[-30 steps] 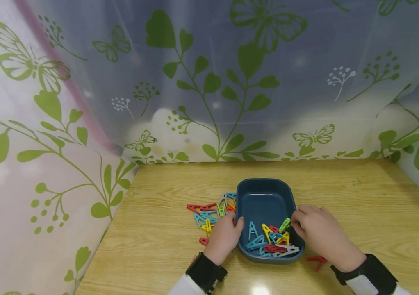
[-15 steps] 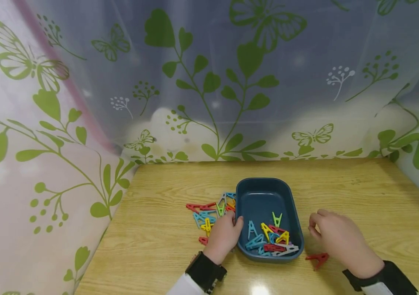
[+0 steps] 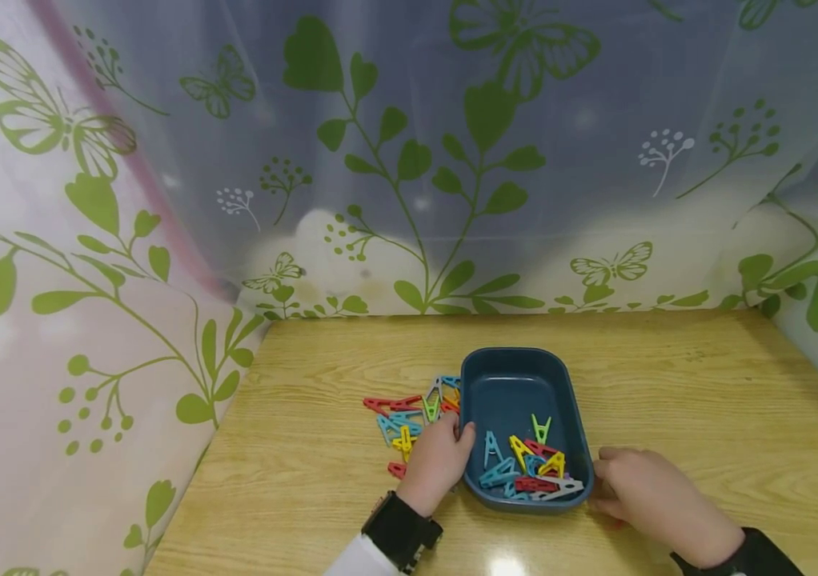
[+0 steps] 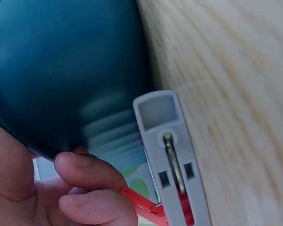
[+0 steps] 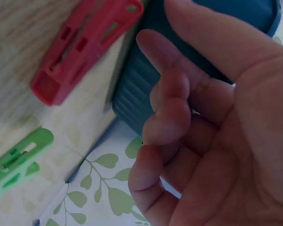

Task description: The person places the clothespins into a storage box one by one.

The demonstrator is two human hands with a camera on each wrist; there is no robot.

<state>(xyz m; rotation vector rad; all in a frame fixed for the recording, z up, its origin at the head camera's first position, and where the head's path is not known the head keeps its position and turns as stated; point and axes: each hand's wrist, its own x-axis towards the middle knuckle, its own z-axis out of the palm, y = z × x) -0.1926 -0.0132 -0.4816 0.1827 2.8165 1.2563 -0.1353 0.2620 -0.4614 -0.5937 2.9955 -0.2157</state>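
A dark blue plastic bin (image 3: pixel 517 396) stands on the table with several coloured clothespins in its near end, a green clothespin (image 3: pixel 541 429) among them. My left hand (image 3: pixel 438 464) grips its left rim, thumb over the edge and fingers outside; the left wrist view shows the bin's outer wall (image 4: pixel 75 70) by the fingers. Just right of the bin's near corner is my right hand (image 3: pixel 657 492), fingers loosely bent and holding nothing. In the right wrist view a red clothespin (image 5: pixel 82 52) lies near the thumb and fingertips; in the head view the hand mostly covers it.
Left of the bin lies a loose pile of clothespins, including a red one (image 3: pixel 380 405) and a yellow one (image 3: pixel 403 442). A grey clothespin (image 4: pixel 181 150) is beside my left fingers. Another green clothespin (image 5: pixel 19 162) shows in the right wrist view. A leaf-patterned curtain (image 3: pixel 409 240) closes the table's back.
The right hand let go of the green clothespin in the bin, drew back rightward, then came down and left over the red clothespin by the bin. The left hand stayed on the rim.
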